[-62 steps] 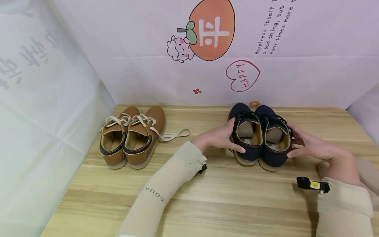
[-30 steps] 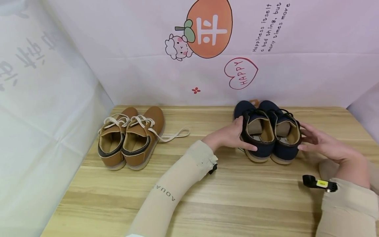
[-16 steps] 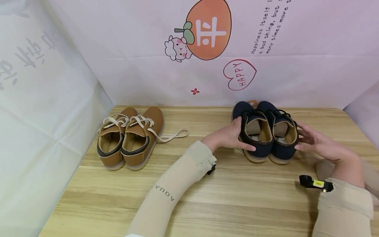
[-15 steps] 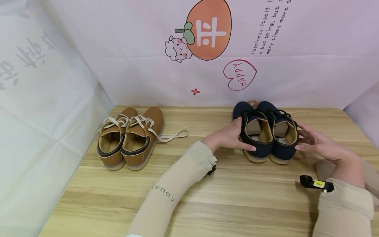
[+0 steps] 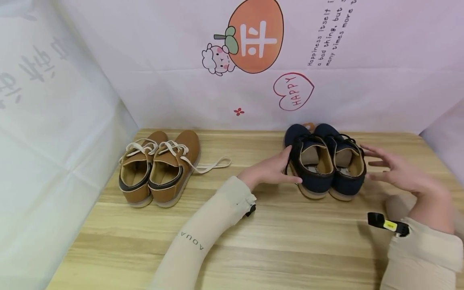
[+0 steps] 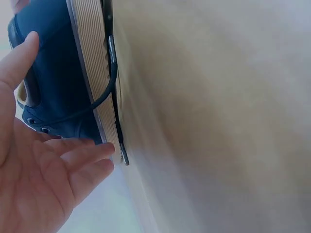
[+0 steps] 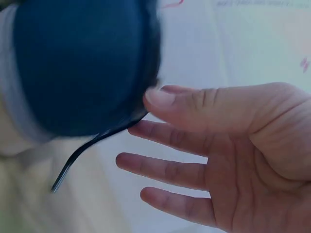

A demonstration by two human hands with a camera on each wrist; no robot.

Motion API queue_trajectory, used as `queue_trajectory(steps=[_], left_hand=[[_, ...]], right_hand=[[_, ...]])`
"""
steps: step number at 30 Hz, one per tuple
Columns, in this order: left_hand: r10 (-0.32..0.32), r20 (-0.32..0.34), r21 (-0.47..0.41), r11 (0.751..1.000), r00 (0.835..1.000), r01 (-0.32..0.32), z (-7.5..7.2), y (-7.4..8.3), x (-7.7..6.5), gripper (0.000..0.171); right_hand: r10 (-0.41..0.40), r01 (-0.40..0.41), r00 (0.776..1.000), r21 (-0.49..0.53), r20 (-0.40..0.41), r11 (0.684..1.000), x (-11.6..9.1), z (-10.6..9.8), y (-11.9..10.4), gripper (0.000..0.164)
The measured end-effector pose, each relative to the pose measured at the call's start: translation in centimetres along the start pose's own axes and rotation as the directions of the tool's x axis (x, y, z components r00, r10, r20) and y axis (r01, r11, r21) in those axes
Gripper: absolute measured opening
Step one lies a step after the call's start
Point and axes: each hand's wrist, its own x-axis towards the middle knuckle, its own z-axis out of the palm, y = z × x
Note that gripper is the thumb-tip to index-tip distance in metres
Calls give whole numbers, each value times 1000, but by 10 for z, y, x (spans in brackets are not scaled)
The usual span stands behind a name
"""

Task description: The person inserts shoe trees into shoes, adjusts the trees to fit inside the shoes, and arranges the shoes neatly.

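A pair of navy lace-up shoes stands side by side at the back right in the head view, the left shoe [image 5: 317, 183] and the right shoe [image 5: 347, 185] with toes toward the back cloth. My left hand [image 5: 268, 171] spreads along the left shoe's outer side, thumb near its heel. In the left wrist view the fingers are loose beside the sole [image 6: 92, 58], a dark lace hanging across it. Beyond the right shoe, my right hand [image 5: 404, 173] has its fingers spread. The right wrist view shows the thumb [image 7: 163, 99] right at that shoe's edge and the other fingers extended.
Brown shoes [image 5: 168, 183] with white laces stand at the back left, one lace [image 5: 214, 166] trailing rightward on the wooden tabletop [image 5: 290, 249]. A beige object [image 5: 396, 205] lies partly hidden behind my right forearm. Printed white cloth [image 5: 174, 96] rises behind the table.
The navy pair has shifted right and slightly back since the oldest frame. In the last half second both hands have eased outward from the shoes, which have stayed put.
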Motion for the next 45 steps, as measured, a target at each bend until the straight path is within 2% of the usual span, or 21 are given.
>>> queue_trajectory(steps=[3,9,12,14,19,22,27,30,34,41,45], left_hand=[[2,-7,28,1000,1000,-1,0,-2,-9,107],[73,-44,144,987,996,-66,-1,-6,-33,93],[96,-80,166,983,992,-81,-3,-10,-50,89],[96,-116,151,986,989,-78,-6,-12,-62,86],[142,-207,133,984,968,-116,-19,-12,-90,72],[168,-251,163,978,953,-129,-30,-11,-106,65],[161,-322,206,974,933,-97,-46,-16,-133,62],[142,-354,193,978,924,-77,-54,-24,-146,63],[134,-394,210,976,909,-53,-63,-33,-163,62],[75,-457,243,969,886,44,-77,-50,-205,61],[55,-479,244,967,876,73,-85,-58,-226,64]], right_hand=[[-21,20,999,-24,-42,999,3,-4,-14,78],[46,-47,998,-9,-53,999,2,-4,-36,67],[74,-75,996,-15,-59,997,2,-2,-43,65],[90,-91,994,-7,-61,996,4,0,-49,64],[75,-73,994,27,-77,997,9,6,-66,62],[42,-39,994,33,-100,999,13,10,-78,59],[-38,44,992,47,-124,998,22,17,-95,55],[-94,100,989,40,-117,994,28,22,-104,55],[-111,114,989,26,-100,993,36,31,-118,55],[-173,180,982,103,-75,978,55,51,-145,54],[-201,207,978,113,-61,972,63,63,-153,57]])
